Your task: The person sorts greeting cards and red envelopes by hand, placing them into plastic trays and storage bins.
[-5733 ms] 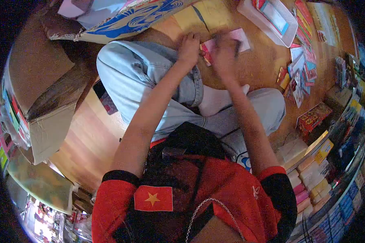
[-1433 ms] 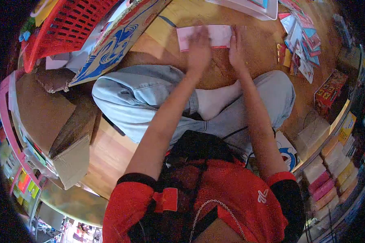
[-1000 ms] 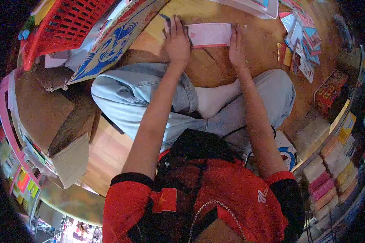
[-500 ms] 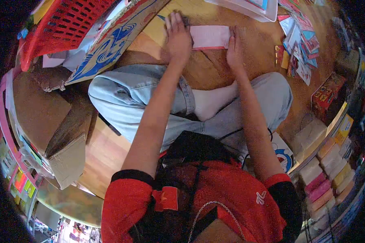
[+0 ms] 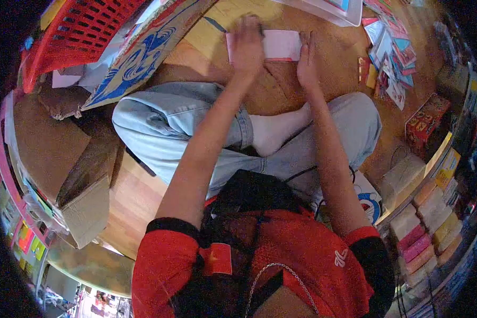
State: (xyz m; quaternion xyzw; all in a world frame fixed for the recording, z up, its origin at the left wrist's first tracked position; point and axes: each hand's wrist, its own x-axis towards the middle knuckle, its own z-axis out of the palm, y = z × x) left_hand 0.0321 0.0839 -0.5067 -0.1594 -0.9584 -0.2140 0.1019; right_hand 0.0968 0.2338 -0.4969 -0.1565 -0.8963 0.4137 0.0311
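A flat pale pink paper rectangle (image 5: 282, 45) with a red strip along its near edge lies on the wooden floor. My left hand (image 5: 247, 50) rests flat over its left part, fingers stretched out and a little blurred. The paper's left end shows past that hand. At the right end, my right hand (image 5: 308, 66) stands on its side with straight fingers, its thumb side right at the paper's edge. Neither hand is closed round anything.
A pile of colourful paper packets (image 5: 392, 58) lies to the right, near a clear plastic box (image 5: 334, 13). On the left are a red basket (image 5: 85, 40), a printed cardboard panel (image 5: 143, 55) and an open brown box (image 5: 47, 148). A small red box (image 5: 427, 123) sits far right.
My left hand has slid rightward across the paper, uncovering its left end. My right hand has hardly moved.
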